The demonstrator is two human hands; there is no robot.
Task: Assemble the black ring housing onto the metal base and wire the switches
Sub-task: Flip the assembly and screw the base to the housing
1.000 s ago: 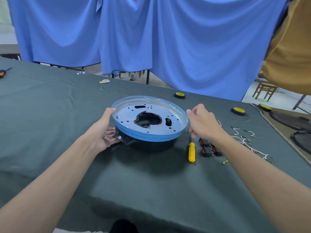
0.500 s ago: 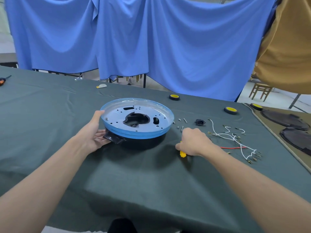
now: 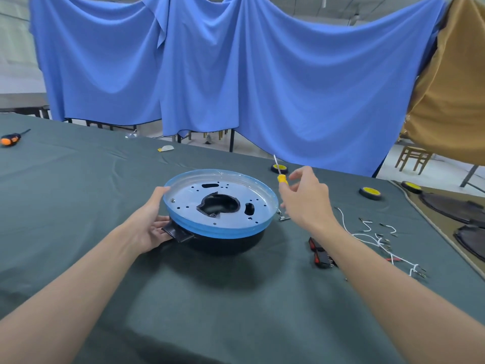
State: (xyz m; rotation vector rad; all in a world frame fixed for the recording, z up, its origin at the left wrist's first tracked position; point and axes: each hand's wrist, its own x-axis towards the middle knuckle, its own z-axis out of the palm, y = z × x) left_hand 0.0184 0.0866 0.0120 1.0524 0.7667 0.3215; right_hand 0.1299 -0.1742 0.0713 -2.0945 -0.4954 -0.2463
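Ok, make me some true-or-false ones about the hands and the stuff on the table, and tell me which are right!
1. The right hand holds a yellow screwdriver up in the air. True.
2. The left hand lies flat on the table, far from the metal base. False: it grips the base's left rim.
3. The metal base sits on top of the black ring housing. True.
4. The white wires are plugged into the metal base. False: they lie loose on the table, to its right.
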